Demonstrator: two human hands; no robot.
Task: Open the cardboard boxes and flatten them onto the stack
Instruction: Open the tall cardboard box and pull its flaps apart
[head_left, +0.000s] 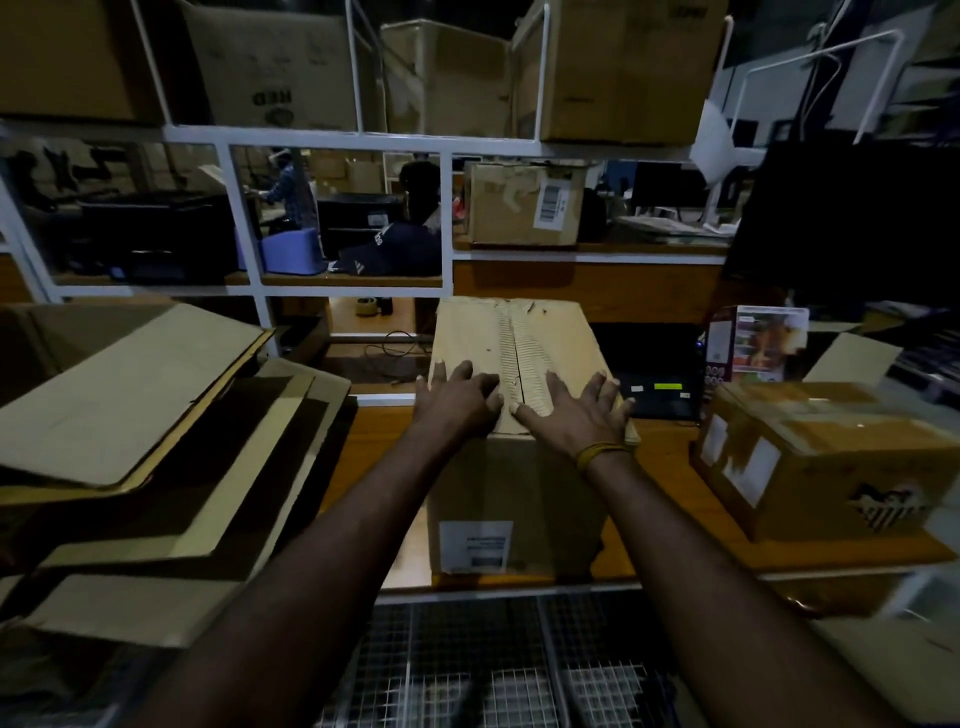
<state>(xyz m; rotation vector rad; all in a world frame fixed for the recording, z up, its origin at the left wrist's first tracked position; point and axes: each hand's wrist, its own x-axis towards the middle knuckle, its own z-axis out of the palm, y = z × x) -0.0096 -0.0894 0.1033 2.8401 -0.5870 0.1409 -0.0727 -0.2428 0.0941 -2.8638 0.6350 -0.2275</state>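
Box stands upright on the bench, centre, between the stack to the left and a second taped box to the right. Left hand and right hand lie flat on its top, fingers spread, either side of the torn seam. We judge the cardboard stiff, light, probably empty; best hold is the flap edges at the seam.

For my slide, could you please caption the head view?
Both hands press flat on a closed box beside flattened cardboard.
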